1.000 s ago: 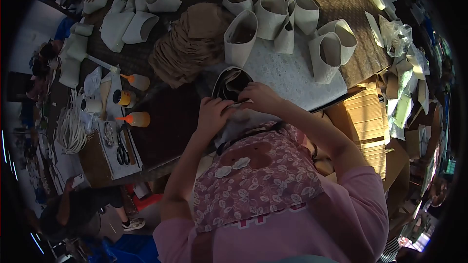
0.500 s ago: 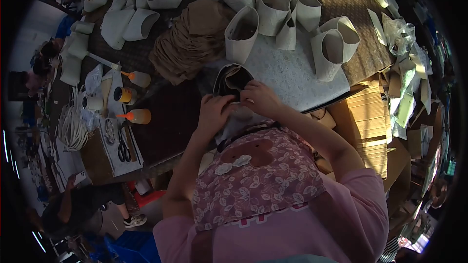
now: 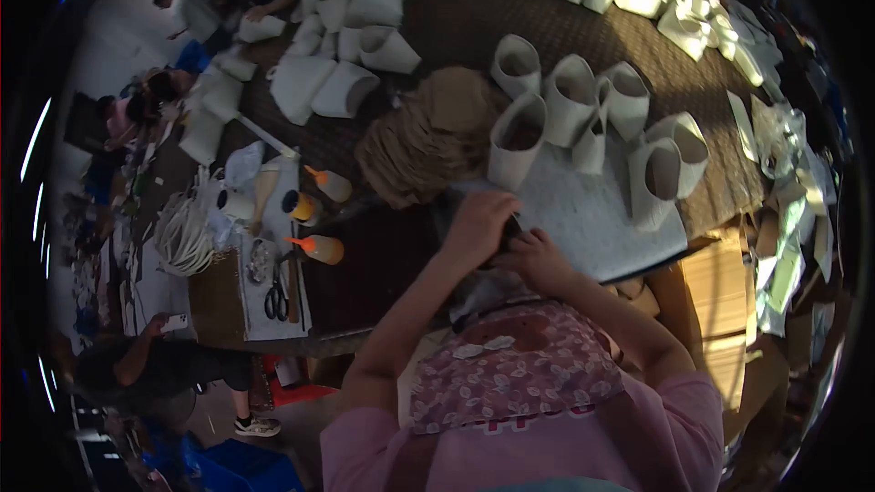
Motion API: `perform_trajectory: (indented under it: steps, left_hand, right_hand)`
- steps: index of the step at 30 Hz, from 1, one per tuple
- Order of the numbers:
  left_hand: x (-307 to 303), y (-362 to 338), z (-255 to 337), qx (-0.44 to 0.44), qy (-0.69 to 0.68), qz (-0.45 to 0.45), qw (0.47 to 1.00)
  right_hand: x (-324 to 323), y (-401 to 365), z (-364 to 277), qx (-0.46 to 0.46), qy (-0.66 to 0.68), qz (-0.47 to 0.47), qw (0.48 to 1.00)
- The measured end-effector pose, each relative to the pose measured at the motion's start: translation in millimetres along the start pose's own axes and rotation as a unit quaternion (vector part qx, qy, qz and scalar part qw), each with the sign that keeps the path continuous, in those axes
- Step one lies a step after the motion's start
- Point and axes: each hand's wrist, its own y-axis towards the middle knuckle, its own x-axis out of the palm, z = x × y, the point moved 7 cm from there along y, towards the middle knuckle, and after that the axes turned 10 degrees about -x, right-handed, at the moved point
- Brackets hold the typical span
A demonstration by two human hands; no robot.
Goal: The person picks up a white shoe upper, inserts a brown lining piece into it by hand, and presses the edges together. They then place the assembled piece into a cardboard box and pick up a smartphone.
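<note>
While the left hand curls over the dark piece and the right hand grips it, it sits between them at the grey mat's edge.

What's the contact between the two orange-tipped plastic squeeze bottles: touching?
Apart. Head view: upper orange-tipped squeeze bottle and lower orange-tipped squeeze bottle, dark tabletop showing between them.

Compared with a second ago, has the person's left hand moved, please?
Yes. The left hand has moved forward across the table, closer to the tan stack and the nearest upright white piece.
</note>
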Motion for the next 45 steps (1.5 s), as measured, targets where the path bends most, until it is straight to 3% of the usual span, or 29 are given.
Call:
perform_trajectory:
  steps: [1, 3, 5, 8, 10, 11, 14, 15, 17, 19, 20, 22, 25, 26, 28, 29, 31, 34, 37, 38, 40, 43, 45]
  left_hand:
    - [19, 10, -5, 0.076, 0.013, -0.006, 0.997]
    - [90, 9, -40, 0.080, 0.244, -0.201, 0.945]
    - [117, 21, -65, -0.049, 0.273, -0.323, 0.905]
    - [105, 24, -80, -0.050, 0.212, -0.332, 0.918]
    - [73, 12, -72, -0.095, 0.134, -0.378, 0.911]
    - [58, 3, -68, -0.133, 0.088, -0.376, 0.913]
    - [28, -27, -53, -0.267, -0.030, -0.334, 0.903]
    - [25, -40, -48, -0.328, -0.056, -0.298, 0.894]
    - [22, -63, -43, -0.343, -0.005, -0.161, 0.926]
    - [16, -79, -34, -0.241, 0.148, 0.048, 0.958]
    - [23, -78, -37, -0.193, 0.121, 0.020, 0.973]
    - [38, -81, -40, -0.098, 0.066, -0.042, 0.992]
    - [60, -78, -47, -0.076, -0.077, -0.102, 0.989]
    - [58, -74, -49, -0.111, -0.111, -0.127, 0.979]
    - [55, -72, -52, -0.179, -0.178, -0.178, 0.951]
    - [50, -71, -53, -0.175, -0.189, -0.167, 0.952]
    - [43, -71, -54, -0.169, -0.211, -0.146, 0.952]
    - [43, -69, -71, -0.171, -0.146, -0.103, 0.969]
    - [39, -76, -90, -0.248, -0.135, 0.044, 0.958]
    - [39, -75, -91, -0.254, -0.146, 0.038, 0.955]
    - [42, -78, -93, -0.271, -0.170, 0.019, 0.947]
    - [27, -75, -75, -0.167, -0.204, 0.011, 0.965]
    - [24, -74, -81, -0.254, -0.277, -0.113, 0.920]
  right_hand:
    - [-3, 4, -6, -0.018, -0.012, -0.005, 1.000]
    - [8, 5, -6, 0.008, 0.026, -0.045, 0.999]
    - [17, -1, -1, -0.017, 0.006, -0.129, 0.991]
    - [-26, -10, 19, -0.047, -0.003, 0.009, 0.999]
    - [-71, -7, 31, 0.021, -0.058, 0.087, 0.994]
    - [-85, -7, 35, 0.058, -0.081, 0.125, 0.987]
    - [-65, -9, 49, 0.146, 0.065, 0.187, 0.969]
    - [-46, -7, 42, 0.175, 0.217, 0.118, 0.953]
    - [-12, -2, 22, 0.129, 0.282, 0.090, 0.946]
    - [0, -2, 12, 0.070, 0.193, 0.111, 0.973]
    - [3, 0, 10, 0.038, 0.148, 0.119, 0.981]
    - [12, 0, 19, 0.054, 0.198, 0.119, 0.971]
    - [26, -8, 26, 0.068, 0.289, 0.087, 0.951]
    - [27, -7, 26, 0.071, 0.320, 0.073, 0.942]
    - [16, -3, 20, 0.029, 0.256, 0.116, 0.959]
    - [10, 0, 16, 0.007, 0.225, 0.138, 0.965]
    - [15, 1, 23, 0.066, 0.267, 0.121, 0.954]
    - [26, 2, 31, 0.108, 0.280, 0.122, 0.946]
    - [37, 2, 45, 0.169, 0.260, 0.094, 0.946]
    - [39, 0, 50, 0.198, 0.252, 0.076, 0.944]
    - [37, 5, 51, 0.164, 0.243, 0.058, 0.954]
    - [16, 18, 37, 0.120, 0.296, 0.070, 0.945]
    - [16, 22, 33, 0.107, 0.339, 0.059, 0.933]
